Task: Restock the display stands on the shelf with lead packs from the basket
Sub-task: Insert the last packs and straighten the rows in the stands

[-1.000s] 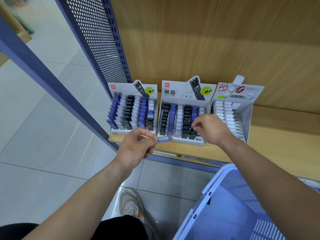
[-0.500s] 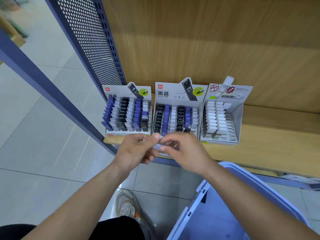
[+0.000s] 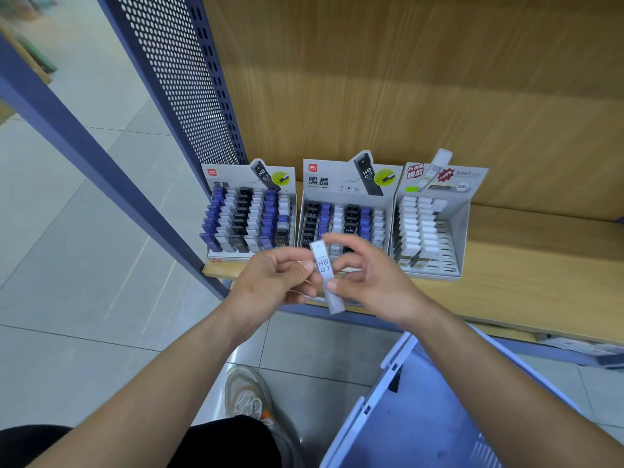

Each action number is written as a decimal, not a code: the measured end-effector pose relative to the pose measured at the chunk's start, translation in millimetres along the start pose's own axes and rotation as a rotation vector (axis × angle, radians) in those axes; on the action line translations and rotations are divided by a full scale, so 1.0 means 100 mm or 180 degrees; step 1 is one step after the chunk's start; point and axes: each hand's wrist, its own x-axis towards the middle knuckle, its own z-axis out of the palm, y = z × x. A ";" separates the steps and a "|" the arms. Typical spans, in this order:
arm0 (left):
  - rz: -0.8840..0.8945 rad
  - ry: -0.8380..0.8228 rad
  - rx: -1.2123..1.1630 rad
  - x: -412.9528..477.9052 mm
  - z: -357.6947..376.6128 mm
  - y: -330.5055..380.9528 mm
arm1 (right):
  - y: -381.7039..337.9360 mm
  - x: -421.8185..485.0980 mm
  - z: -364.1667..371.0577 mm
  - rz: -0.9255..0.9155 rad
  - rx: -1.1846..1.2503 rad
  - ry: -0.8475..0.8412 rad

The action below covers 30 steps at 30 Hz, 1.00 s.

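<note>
– Blue basket (image 3: pixel 422 417) nearest, no hand in it. What's new above it?
– The right hand (image 3: pixel 368 282) has left the middle stand (image 3: pixel 347 204) and met the left hand (image 3: pixel 270 278). Both now pinch one grey lead pack (image 3: pixel 326 271), label up, in front of the shelf (image 3: pixel 523 265).
– Meaning?
– Likely a handover; this pack gets slotted next.
</note>
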 end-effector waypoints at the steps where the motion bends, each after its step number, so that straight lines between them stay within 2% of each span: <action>1: -0.0019 0.0033 0.0023 0.00 0.01 0.02 | -0.01 -0.01 -0.01 -0.0032 0.0048 0.0006; 4: -0.0065 0.0182 0.0316 0.01 0.02 0.01 | -0.05 -0.04 -0.06 -0.0083 0.0103 0.0149; 10: 0.0021 0.0474 0.1198 0.03 -0.04 -0.16 | -0.06 -0.03 -0.16 -0.0064 0.0057 0.0794; 17: 0.0182 0.0665 0.1855 0.04 -0.16 -0.24 | -0.08 0.07 -0.24 -0.0213 -0.0217 0.1185; 30: 0.0245 0.1040 0.2457 0.13 -0.49 -0.23 | -0.20 0.90 -0.17 -0.0783 -0.0735 0.1163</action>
